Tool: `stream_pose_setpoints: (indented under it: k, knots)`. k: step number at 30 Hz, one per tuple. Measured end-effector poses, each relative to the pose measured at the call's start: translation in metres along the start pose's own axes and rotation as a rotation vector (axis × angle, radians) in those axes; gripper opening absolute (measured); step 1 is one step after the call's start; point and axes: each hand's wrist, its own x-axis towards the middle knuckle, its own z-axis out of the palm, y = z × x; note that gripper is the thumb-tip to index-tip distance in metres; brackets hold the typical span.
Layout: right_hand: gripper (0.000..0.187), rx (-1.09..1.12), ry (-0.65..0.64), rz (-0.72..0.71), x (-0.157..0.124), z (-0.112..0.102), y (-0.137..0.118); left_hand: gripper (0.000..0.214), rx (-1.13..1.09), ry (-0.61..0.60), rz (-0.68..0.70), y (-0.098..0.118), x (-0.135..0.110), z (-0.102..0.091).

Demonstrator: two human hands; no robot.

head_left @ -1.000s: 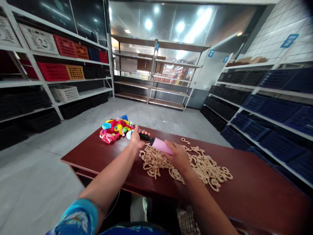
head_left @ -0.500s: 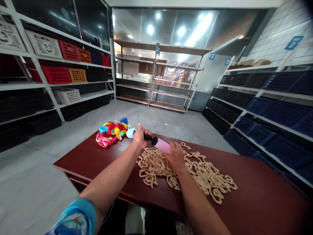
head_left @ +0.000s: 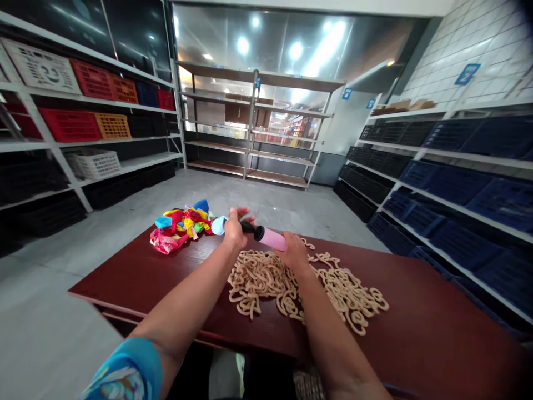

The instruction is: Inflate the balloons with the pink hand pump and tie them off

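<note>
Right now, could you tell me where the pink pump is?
In the head view, the pink pump is held between the left hand at its black nozzle and the right hand on its barrel, above the beige pile, right of the coloured balloons.

Brightness: bright and even in all the room.
Source: round ceiling lights (head_left: 244, 44) at upper centre.
Glare: the lights burn out to white, with long pale streaks beside them; a soft shine lies on the floor (head_left: 50, 311) at lower left.
Shadows: weak and soft on the table (head_left: 437, 333); dark below its near edge.
Focus: left hand (head_left: 234, 233), right hand (head_left: 293, 254) and pump (head_left: 270, 238) are sharp.
Distortion: the shelves (head_left: 458, 161) bend at the right edge; the upper right corner is darkened.
</note>
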Motion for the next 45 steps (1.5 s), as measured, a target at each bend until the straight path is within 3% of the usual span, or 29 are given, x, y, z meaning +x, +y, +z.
stream_pose_setpoints:
  k: [2,5,11,16,24,28,33,41,45]
  knots:
    - [0.034,0.013,0.013,0.005,-0.003,0.007,0.008,0.044,0.03,-0.029,0.005,-0.012,-0.001,-0.001]
    - [0.035,0.04,0.005,0.001,-0.007,0.012,0.016,0.053,0.02,-0.052,0.04,-0.026,-0.004,0.001]
    - [0.037,0.044,-0.07,0.069,-0.007,0.015,0.013,0.055,-0.019,-0.097,0.027,-0.023,-0.002,0.01]
    - [0.038,0.051,-0.122,0.134,-0.008,0.016,0.011,0.051,-0.012,-0.028,0.053,0.003,0.004,0.015]
    - [0.038,0.099,-0.086,0.119,-0.007,0.019,0.013,0.047,0.009,-0.025,0.148,0.072,0.007,0.016]
    - [0.036,0.138,-0.134,0.14,-0.006,0.027,0.009,0.048,0.04,-0.026,0.199,0.083,0.001,0.019]
    - [0.037,0.158,-0.155,0.161,-0.009,0.03,0.01,0.048,0.06,-0.023,0.231,0.061,-0.004,0.031]
    - [0.038,0.159,-0.128,0.152,-0.011,0.029,0.004,0.046,0.124,0.005,0.149,-0.002,-0.012,0.034]
    - [0.037,0.177,-0.105,0.13,-0.013,0.027,0.003,0.046,0.092,0.006,0.128,-0.011,-0.017,0.035]
